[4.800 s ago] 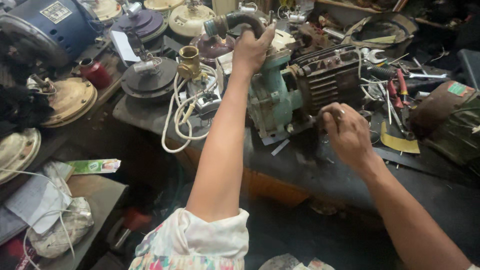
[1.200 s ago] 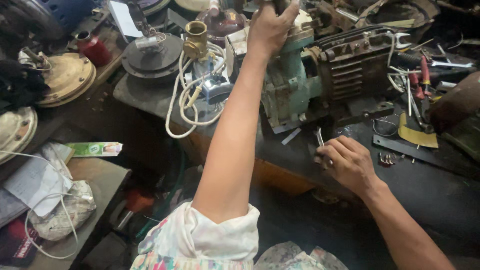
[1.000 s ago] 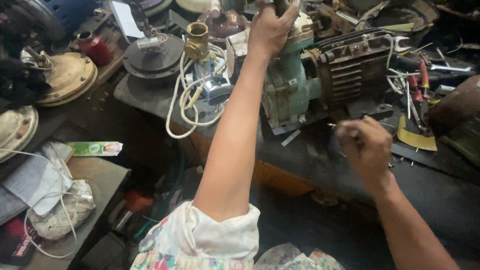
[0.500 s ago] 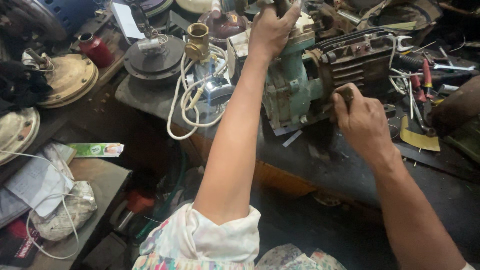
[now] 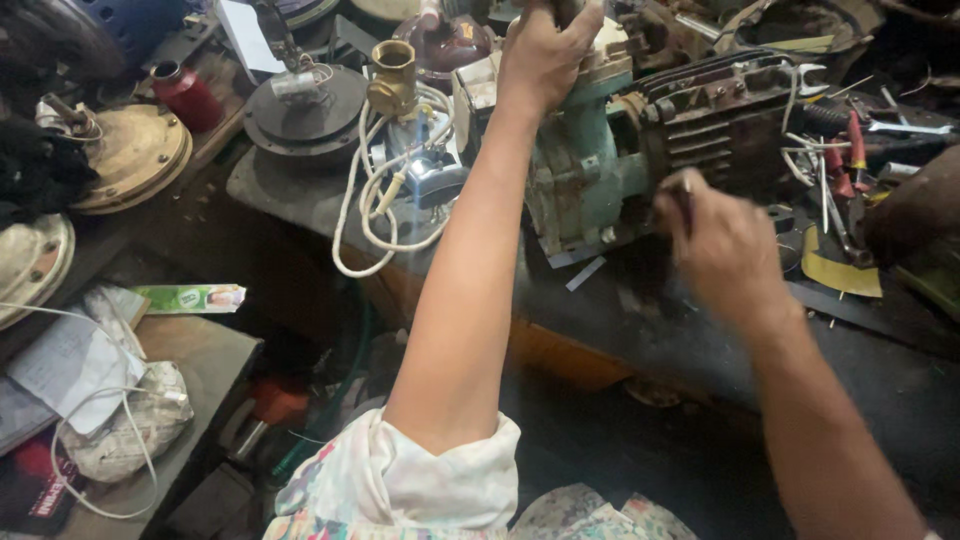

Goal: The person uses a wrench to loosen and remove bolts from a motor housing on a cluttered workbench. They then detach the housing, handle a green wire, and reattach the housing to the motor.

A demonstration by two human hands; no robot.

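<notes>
Gripping the green pump motor (image 5: 590,170) on top with my left hand (image 5: 545,50); right hand (image 5: 725,250) pinches a small tool at its side. Looks heavy, rigid; hold the housing.

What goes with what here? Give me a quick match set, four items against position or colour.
Items:
1. brass fitting
2. red can
3. white cable
4. left hand

Descriptions:
A. coiled loosely left of the green pump
B. grips the top of the green pump
C. far left, beside a round metal cover
D. stands upright just above the cable coil

Pairs: 1-D, 2-C, 3-A, 4-B
</notes>
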